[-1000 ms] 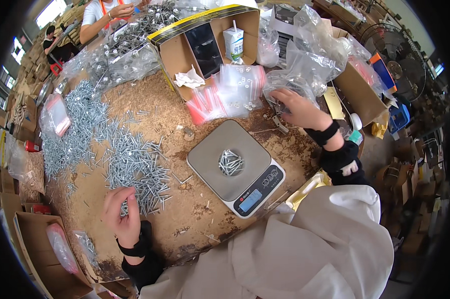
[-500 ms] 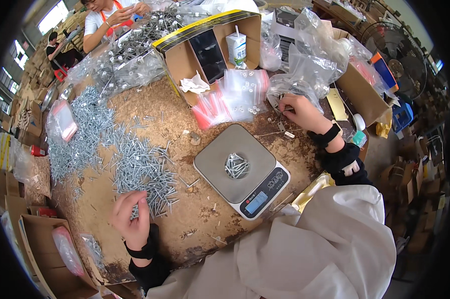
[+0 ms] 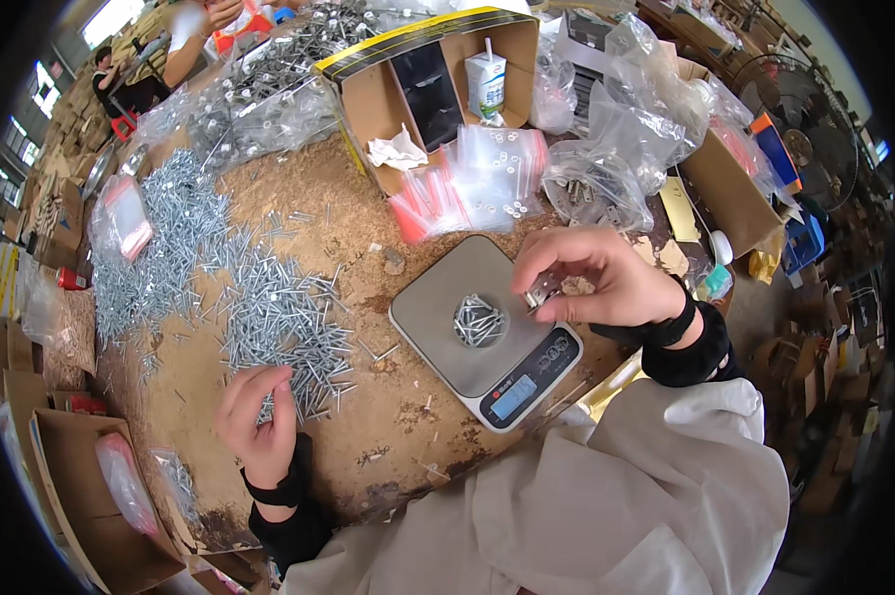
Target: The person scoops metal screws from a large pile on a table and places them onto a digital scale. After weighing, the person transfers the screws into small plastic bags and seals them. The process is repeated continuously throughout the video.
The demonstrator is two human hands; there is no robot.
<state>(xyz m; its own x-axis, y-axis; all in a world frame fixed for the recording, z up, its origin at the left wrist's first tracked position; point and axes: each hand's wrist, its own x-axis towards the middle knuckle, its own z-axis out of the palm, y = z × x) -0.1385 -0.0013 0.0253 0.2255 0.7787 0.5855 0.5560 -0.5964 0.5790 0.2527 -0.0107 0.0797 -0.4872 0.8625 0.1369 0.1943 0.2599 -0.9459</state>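
A small heap of silver screws (image 3: 478, 319) sits in a clear round dish on the grey plate of a digital scale (image 3: 429, 347). Above the plate's right side, my right hand (image 3: 606, 280) is closed, pinching small shiny metal pieces (image 3: 541, 294) between thumb and fingers. My left hand (image 3: 256, 421) rests at the near edge of a loose screw pile (image 3: 281, 332); its fingers curl toward the thumb, and whether they hold anything is hidden. Beyond my right hand, an opened clear bag (image 3: 596, 190) contains similar metal pieces.
Zip bags (image 3: 467, 188) with small white rings lie before an open cardboard box (image 3: 371, 109) holding a drink carton (image 3: 486, 84). A larger screw pile (image 3: 155, 268) spreads across the left. At the far side, a co-worker's arm (image 3: 184, 55) shows beside bagged metal parts (image 3: 269, 124).
My right hand has come from the clear bag back toward the scale, with metal pieces in its fingers. The left hand has barely moved. The view has shifted slightly.
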